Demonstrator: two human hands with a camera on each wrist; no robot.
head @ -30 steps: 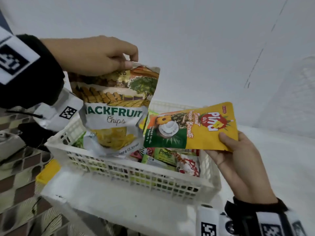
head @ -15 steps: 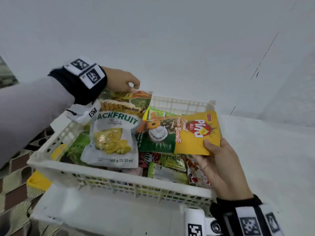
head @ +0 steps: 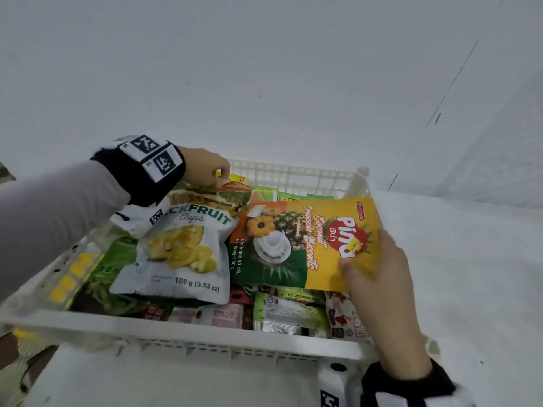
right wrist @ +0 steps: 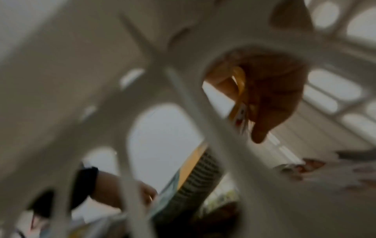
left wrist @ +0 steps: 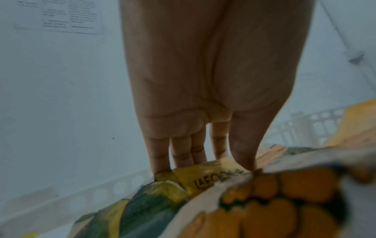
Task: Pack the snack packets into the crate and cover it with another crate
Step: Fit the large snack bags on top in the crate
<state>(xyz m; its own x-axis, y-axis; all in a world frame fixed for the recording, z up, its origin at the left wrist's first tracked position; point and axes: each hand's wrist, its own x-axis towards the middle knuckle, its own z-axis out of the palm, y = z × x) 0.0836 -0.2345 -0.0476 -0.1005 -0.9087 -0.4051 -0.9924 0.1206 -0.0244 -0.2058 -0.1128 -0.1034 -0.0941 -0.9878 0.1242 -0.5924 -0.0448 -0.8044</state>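
Two packets going flat onto a nearly full crate (head: pixel 188 339).
We judge each held by one edge to lay flat: left hand (head: pixel 205 168) pinches the chips bag (head: pixel 182 254) top, right hand (head: pixel 379 277) grips the biscuit packet (head: pixel 305 245).

The head view looks down and forward into the white perforated plastic crate (head: pixel 188 337). The left wrist view sits close behind the left hand (left wrist: pixel 213 80), facing the crate's far wall. The right wrist view, blurred, seemingly peers through the crate's near wall; all three views share the crate.
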